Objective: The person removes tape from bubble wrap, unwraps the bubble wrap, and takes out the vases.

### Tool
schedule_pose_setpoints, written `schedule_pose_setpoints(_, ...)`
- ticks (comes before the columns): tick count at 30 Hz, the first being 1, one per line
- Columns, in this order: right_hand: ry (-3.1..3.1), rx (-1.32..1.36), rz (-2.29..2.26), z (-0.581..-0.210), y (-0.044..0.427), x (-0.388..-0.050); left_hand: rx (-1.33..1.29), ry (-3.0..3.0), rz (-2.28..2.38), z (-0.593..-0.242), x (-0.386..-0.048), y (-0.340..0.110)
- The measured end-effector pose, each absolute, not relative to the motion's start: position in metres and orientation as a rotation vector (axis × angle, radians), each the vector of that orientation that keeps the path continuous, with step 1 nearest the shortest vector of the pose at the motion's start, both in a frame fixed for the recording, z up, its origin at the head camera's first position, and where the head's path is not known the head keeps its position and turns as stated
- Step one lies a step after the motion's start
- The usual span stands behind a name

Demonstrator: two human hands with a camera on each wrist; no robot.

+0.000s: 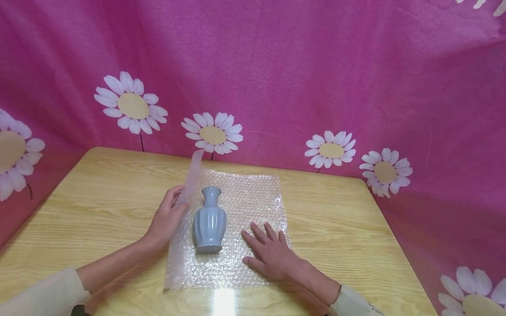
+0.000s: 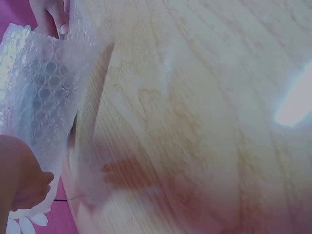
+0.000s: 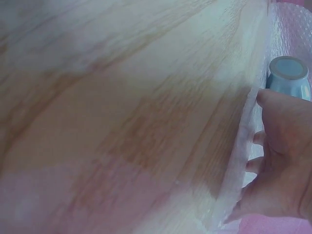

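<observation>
A pale blue fluted vase (image 1: pixel 210 221) lies on its side on a sheet of bubble wrap (image 1: pixel 257 197), its neck pointing to the far side of the table. My left hand (image 1: pixel 168 215) pinches the sheet's left edge, which stands raised beside the vase. In the left wrist view that lifted bubble wrap (image 2: pixel 46 87) screens the vase, leaving a dim blue shape behind it. With fingers spread, my right hand (image 1: pixel 272 254) rests on the wrap's right side, apart from the vase. The right wrist view shows the vase's round base (image 3: pixel 288 68) beyond that hand (image 3: pixel 285 151).
The wrap lies on a wood-grain table (image 1: pixel 336 228) with a glossy top and rounded far corners. A pink curtain (image 1: pixel 269 87) printed with white daisies hangs behind the table and along both sides. Light glares off the table's near edge.
</observation>
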State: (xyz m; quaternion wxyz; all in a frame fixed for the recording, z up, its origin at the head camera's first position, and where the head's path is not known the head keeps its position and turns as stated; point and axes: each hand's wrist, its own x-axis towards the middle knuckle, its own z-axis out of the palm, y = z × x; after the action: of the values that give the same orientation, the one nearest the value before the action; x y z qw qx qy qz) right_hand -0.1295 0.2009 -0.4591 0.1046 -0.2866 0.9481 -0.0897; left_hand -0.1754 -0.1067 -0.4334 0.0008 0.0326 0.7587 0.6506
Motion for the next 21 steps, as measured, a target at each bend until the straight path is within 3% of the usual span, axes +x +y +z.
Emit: schedule_pose_setpoints(21,2.798,-0.844,-0.25,-0.46,0.2014,-0.1293,-0.005,2.215,2.142,-0.435,-0.1779,-0.1139)
